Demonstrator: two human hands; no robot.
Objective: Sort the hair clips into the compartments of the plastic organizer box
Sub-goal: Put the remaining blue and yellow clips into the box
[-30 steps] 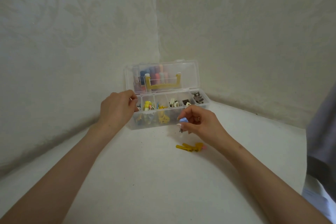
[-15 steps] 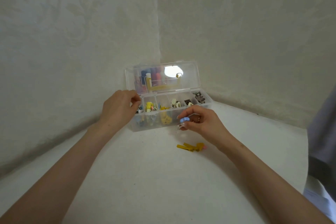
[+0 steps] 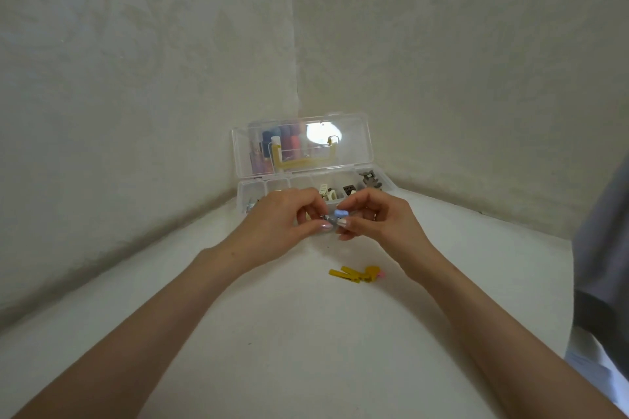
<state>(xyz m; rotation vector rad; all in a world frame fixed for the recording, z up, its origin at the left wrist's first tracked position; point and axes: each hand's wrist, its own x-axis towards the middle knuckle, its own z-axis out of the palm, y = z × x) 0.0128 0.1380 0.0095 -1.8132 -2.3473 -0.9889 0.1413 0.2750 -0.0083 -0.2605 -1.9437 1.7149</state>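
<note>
The clear plastic organizer box (image 3: pixel 383 180) stands open in the corner, its lid (image 3: pixel 354 139) upright, with clips in several compartments. My left hand (image 3: pixel 282 218) and my right hand (image 3: pixel 377 218) meet just in front of the box. Between their fingertips they pinch a small clip with a blue top (image 3: pixel 340 214). The hands hide the box's front wall and part of its middle compartments. A few yellow hair clips (image 3: pixel 354 275), one with a pink tip, lie on the white table nearer me, below my right wrist.
Two patterned walls meet right behind the box. The white table (image 3: pixel 272 333) spreads toward me. Grey cloth (image 3: pixel 606 248) hangs at the right edge, with white paper (image 3: pixel 592 364) below it. Coloured items and a yellow handle show through the lid.
My left hand has left the box's left end and moved right to meet my right hand. Both now hold the blue clip, which only the right hand held before.
</note>
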